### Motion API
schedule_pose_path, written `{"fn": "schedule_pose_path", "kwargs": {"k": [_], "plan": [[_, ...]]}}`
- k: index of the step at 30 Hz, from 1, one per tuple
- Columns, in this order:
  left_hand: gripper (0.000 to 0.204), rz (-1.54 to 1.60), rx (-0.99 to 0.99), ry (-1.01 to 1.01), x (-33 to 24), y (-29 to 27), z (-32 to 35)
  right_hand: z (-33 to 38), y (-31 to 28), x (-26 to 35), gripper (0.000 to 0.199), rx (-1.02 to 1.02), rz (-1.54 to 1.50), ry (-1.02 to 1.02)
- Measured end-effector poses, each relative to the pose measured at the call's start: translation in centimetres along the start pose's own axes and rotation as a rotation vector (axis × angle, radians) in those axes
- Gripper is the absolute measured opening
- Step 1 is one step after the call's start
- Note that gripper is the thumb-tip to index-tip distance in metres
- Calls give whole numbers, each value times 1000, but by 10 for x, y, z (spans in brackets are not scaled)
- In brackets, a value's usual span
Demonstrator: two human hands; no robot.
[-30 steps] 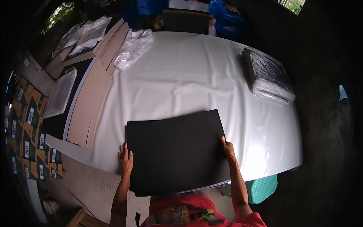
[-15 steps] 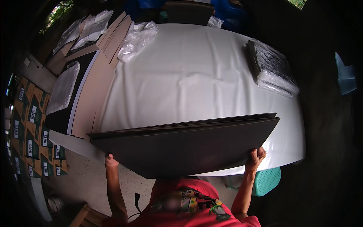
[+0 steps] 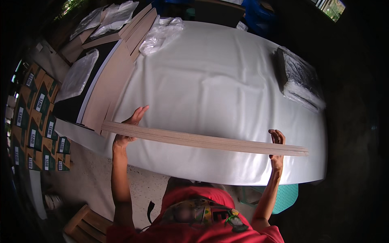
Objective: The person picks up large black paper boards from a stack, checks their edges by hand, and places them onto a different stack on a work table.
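Since the stack of thin boards is held up edge-on between just two hands, well above the white-covered worktop, the main risk is the sheets sliding apart or fanning out, because only palm pressure at the two ends keeps them together. The left hand sits at the stack's left end, fingers spread open and pointing far, pressing against the far face rather than wrapped round it; looks like a loose hold. The right hand is at the right end, fingers curled over the top edge, gripping the stack, though the stack runs on a bit past it to the right. The long span between the hands could sag or twist, and one sheet could drop onto the worktop edge or the floor near the person. The left end also hangs just beside the tan cardboard strips on the left side, so a swing could knock them. The plastic-wrapped dark bundle at far right and the clear plastic bags at far left are well apart from the stack.
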State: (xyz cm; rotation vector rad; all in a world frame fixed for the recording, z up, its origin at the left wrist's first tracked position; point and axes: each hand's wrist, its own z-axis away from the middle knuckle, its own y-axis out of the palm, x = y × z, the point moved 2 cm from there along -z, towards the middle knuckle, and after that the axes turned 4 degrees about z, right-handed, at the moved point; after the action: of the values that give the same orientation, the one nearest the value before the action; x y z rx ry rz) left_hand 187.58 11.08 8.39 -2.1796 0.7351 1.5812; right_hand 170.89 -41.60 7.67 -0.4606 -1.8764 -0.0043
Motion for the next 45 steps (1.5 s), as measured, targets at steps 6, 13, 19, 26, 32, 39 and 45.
{"fn": "schedule_pose_path", "kwargs": {"k": [6,13,19,26,32,39,45], "plan": [[88,329,-175,4,1,6,-7,11,-37,-56,94,-184,-315,94],[86,314,-307,3,5,14,1,14,-43,-65,84,-168,-347,100],[98,163,-673,-430,-10,19,-35,-31,-27,19,94,-247,-20,535],[83,199,-447,-958,82,12,-80,-43,-16,-80,83,-15,128,1023],[51,760,-950,-268,163,-2,-45,-35,3,-160,98,11,148,1191],[48,53,-406,-463,27,32,136,-17,0,-189,57,-215,281,823],[63,54,-1225,-759,10,-23,447,-13,134,-132,56,-530,1436,255]]}}
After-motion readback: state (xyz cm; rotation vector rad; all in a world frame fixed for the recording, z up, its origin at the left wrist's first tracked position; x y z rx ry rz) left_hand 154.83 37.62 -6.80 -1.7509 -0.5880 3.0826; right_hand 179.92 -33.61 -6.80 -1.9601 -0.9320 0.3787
